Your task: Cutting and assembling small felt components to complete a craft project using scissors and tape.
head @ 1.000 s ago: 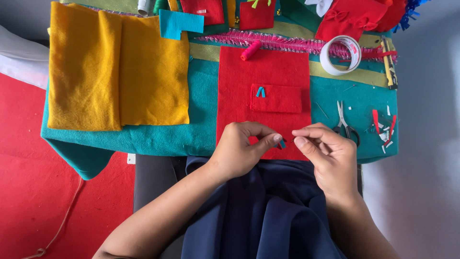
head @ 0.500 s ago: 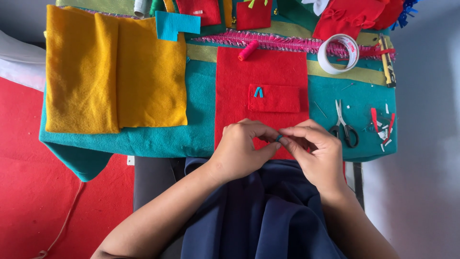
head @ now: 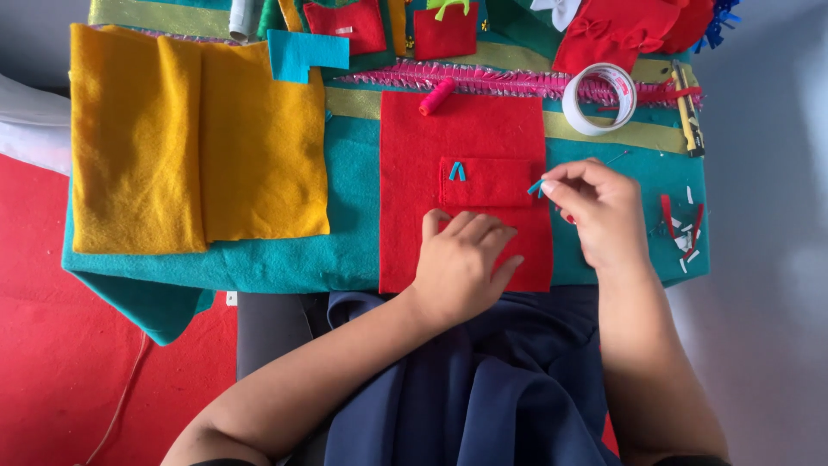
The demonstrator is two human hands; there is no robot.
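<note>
A red felt sheet (head: 466,129) lies on teal felt (head: 345,242), with a smaller red felt rectangle (head: 490,183) on it that carries two small teal strips (head: 457,171). My left hand (head: 461,259) rests flat on the lower part of the red sheet, fingers apart. My right hand (head: 599,207) pinches a tiny teal strip (head: 535,186) at the right edge of the small red rectangle.
Folded yellow felt (head: 198,142) lies at the left. A white tape roll (head: 599,99), a red thread spool (head: 435,97), a pink fringed trim (head: 483,79), a yellow cutter (head: 687,116) and felt scraps (head: 681,229) sit around. A red floor covering (head: 52,345) is at lower left.
Both hands were together at the red sheet's lower edge. My right hand has moved up and right with the teal strip, and my left hand has flattened on the red felt.
</note>
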